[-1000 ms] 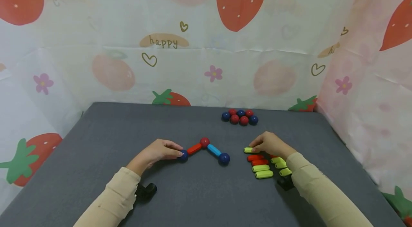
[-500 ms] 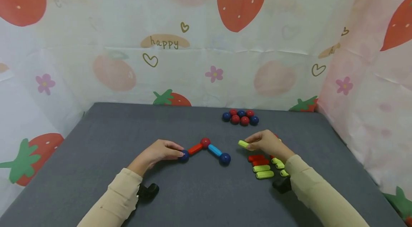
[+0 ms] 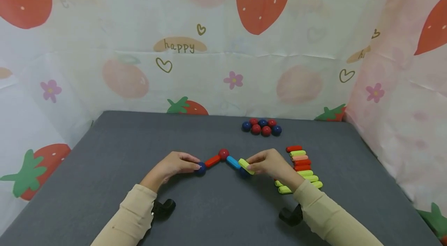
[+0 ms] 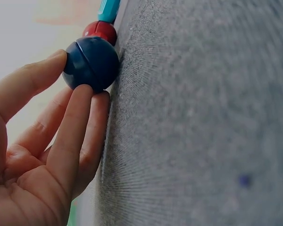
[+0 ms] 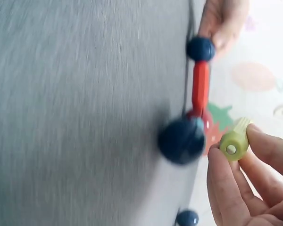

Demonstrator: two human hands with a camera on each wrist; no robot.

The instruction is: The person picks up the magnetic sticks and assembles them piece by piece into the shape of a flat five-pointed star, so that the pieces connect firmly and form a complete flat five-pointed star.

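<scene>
A bent chain lies on the grey tabletop: a blue ball [image 4: 92, 63], a red rod [image 3: 212, 161], a red ball [image 3: 224, 154], a light blue rod [image 3: 233, 162] and a second blue ball [image 5: 179, 141]. My left hand [image 3: 174, 166] pinches the chain's left blue ball between thumb and fingertips. Between the thumb and fingers of my right hand [image 3: 270, 164] is a yellow-green rod [image 5: 236, 141], its end showing a small round metallic disc toward the right wrist camera. In the head view this rod overlaps the right blue ball, partly hiding it.
Several loose red and blue balls [image 3: 261, 126] sit together at the table's back. On the right lie rows of red, orange and yellow-green rods [image 3: 302, 162], partly covered by my right forearm. A printed strawberry curtain [image 3: 216, 17] stands behind the table [image 3: 139, 133].
My right hand has lifted the yellow-green rod off the rod pile and carried it left to the chain's right blue ball. The left hand keeps its hold on the left ball.
</scene>
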